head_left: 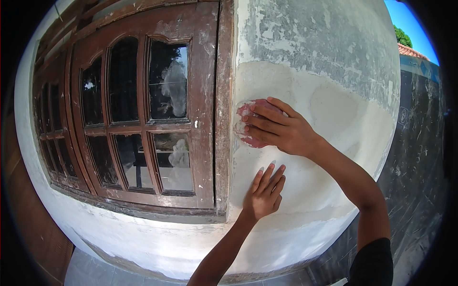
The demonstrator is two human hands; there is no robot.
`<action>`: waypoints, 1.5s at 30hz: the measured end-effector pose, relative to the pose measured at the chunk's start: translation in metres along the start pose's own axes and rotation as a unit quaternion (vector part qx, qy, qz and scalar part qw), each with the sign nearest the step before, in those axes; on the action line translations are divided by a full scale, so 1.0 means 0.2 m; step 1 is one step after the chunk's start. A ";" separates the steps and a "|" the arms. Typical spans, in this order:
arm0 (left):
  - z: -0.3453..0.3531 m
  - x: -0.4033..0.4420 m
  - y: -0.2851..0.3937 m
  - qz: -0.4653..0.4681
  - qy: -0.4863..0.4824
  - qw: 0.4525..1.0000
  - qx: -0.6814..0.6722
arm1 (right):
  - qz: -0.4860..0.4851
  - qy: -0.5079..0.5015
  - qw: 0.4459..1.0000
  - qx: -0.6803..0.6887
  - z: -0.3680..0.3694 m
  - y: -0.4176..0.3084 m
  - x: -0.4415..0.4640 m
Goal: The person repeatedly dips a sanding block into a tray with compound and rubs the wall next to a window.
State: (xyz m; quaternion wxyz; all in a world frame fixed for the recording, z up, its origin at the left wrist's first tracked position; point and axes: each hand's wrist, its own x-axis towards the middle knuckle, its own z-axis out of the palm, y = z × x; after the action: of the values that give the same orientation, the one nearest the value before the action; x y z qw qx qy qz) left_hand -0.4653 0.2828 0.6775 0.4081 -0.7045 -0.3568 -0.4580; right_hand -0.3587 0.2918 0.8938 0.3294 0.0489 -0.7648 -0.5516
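Observation:
My right hand [281, 125] presses a reddish piece of sandpaper [260, 141], dusted with white, flat against the wall [324, 112]. Its fingers lie over the sandpaper and point left, close to the window frame. Lower down, my left hand [265, 193] rests against the same wall with fingers stretched upward, holding nothing. Around both hands the plaster is pale white and smooth, while the upper part of the wall shows worn grey paint with white patches.
Left of my hands is a brown wooden window [143, 119] with several glass panes and a scuffed frame [223, 105]. A dark wall [415, 157] stands to the right. Grey floor tiles [102, 269] lie below, and a brown surface [36, 214] is at the far left.

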 end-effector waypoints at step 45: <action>0.01 -0.01 0.02 -0.025 0.023 0.998 -0.054 | 0.117 -0.002 0.991 -0.058 -0.06 -0.20 -0.17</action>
State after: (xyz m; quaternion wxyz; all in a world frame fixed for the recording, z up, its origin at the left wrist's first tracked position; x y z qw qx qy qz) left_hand -0.4624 0.2819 0.6745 0.3658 -0.7061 -0.3393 -0.5025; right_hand -0.3374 0.2807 0.8456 0.3922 -0.0613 -0.7329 -0.5526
